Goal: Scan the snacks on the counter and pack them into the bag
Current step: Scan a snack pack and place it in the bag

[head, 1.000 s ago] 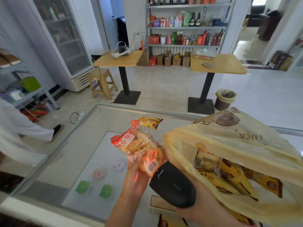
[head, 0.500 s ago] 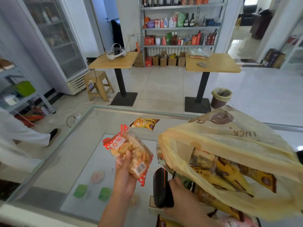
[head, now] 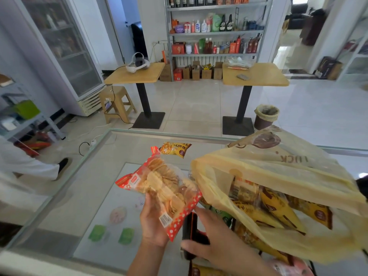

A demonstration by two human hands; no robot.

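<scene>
Head view: left hand (head: 153, 222) clamped round cracker packet (head: 163, 188), packet just beside mouth of yellow bag (head: 278, 176). Right hand (head: 215, 244) gripped scanner (head: 190, 232), low over bench (head: 59, 196). Scan judged done; next move: tip packet through bag opening. Second earlier, scanner was raised, red beam on barcode. Yellow snack (head: 175, 149) lay unscanned on bench.

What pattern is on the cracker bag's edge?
Red with white dots on the cracker bag, head view.

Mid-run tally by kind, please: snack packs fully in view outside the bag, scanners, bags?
Snack packs outside the bag: 2 (cracker pack in the left hand; yellow pack lying on the counter)
Scanner: 1, held in the right hand
Bag: 1
Total: 4
</scene>
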